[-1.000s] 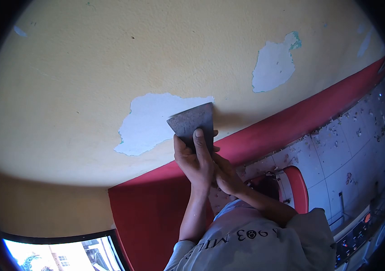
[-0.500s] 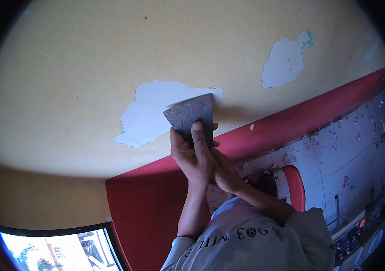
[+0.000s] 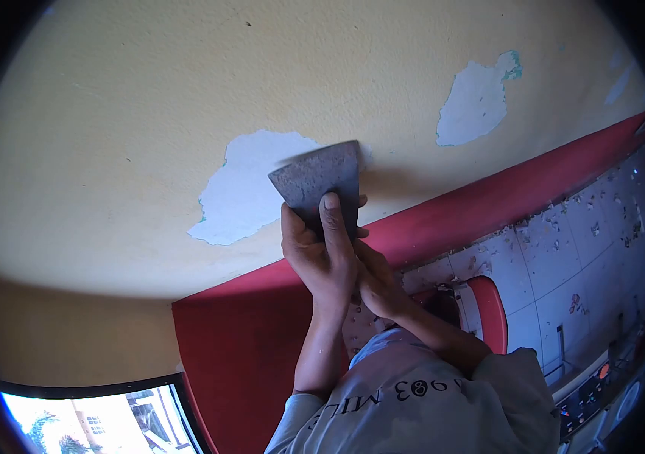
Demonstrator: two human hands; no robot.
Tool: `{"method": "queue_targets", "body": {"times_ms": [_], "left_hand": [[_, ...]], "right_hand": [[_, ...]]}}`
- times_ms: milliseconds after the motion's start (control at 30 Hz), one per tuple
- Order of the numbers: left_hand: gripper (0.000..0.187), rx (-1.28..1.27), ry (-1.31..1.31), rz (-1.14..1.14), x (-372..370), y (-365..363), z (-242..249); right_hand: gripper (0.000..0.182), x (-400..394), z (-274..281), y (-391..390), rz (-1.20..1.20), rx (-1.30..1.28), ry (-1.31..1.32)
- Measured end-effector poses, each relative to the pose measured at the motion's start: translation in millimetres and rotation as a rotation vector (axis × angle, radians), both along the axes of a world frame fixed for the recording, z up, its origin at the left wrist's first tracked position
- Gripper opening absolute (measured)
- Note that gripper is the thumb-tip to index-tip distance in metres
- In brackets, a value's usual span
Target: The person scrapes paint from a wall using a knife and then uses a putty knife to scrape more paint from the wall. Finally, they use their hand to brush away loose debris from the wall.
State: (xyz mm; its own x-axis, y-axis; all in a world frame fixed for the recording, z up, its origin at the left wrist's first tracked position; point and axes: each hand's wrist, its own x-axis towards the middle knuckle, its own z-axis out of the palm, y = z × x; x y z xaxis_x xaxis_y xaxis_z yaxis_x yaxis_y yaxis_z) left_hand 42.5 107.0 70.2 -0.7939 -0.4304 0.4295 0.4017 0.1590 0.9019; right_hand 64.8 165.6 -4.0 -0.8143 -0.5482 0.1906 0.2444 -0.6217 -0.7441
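The left hand [image 3: 324, 261] is closed firmly on a dark grey, flared flat metal blade [image 3: 316, 178], thumb laid along its near face and fingers wrapped behind. The right hand [image 3: 380, 289] is curled in against the lower left hand; its fingers are mostly hidden, so what it grips cannot be told. The blade stands before an irregular bare white patch [image 3: 243, 189] on the cream-yellow textured wall [image 3: 141, 106], above a glossy red lower band [image 3: 436, 227].
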Motion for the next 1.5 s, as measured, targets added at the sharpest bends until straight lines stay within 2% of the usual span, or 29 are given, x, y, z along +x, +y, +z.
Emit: {"method": "queue_targets", "body": {"times_ms": [100,233,267,367,467,567,667,767,867,967,1133,1267,1500], "left_hand": [[0.019,0.015,-0.023,-0.035,1.5,-2.2,-17.0],[0.018,-0.004,0.009,-0.025,-2.4,3.3,-1.8],[0.015,0.028,-0.055,-0.072,2.3,0.4,3.9],[0.019,0.048,-0.059,-0.051,2.3,-3.3,-11.1],[0.018,0.006,-0.025,-0.04,-2.1,1.1,-4.1],[0.017,0.028,-0.072,-0.046,3.7,-0.8,-5.2],[0.018,0.011,-0.047,-0.068,-0.4,-4.6,-11.0],[0.019,-0.03,-0.002,-0.1,-5.4,0.2,-0.5],[0.019,-0.027,-0.01,-0.093,-3.0,0.9,-0.3],[0.018,0.017,-0.053,-0.076,0.9,1.0,-14.5],[0.019,-0.051,0.007,-0.099,-6.3,2.1,-0.9],[0.016,0.025,-0.097,-0.124,1.5,-2.2,-13.3],[0.016,0.086,-0.06,-0.123,-0.8,4.2,-6.2]], "right_hand": [[0.041,-0.6,-14.9,0.3,-0.005,0.0,0.031],[0.041,2.3,-7.9,-3.7,-0.072,0.014,-0.007],[0.041,0.8,-6.5,-4.5,-0.068,0.012,0.001],[0.04,2.3,-14.0,-2.9,-0.037,0.013,0.016],[0.039,-2.7,-8.4,0.7,-0.006,0.01,-0.02],[0.038,2.4,-15.8,-5.9,-0.066,0.026,0.022],[0.039,1.2,-19.9,-2.6,0.033,-0.018,-0.018],[0.038,-3.7,0.2,-3.9,-0.14,-0.009,0.029],[0.038,-2.2,4.3,-0.4,-0.123,-0.014,0.034],[0.037,4.3,-26.7,-3.6,-0.088,0.058,0.038],[0.036,-1.5,-7.7,-3.2,-0.13,0.012,0.008],[0.038,0.9,-20.2,-1.8,-0.111,0.051,0.065],[0.039,0.6,-9.9,4.6,-0.15,0.07,0.035]]}}
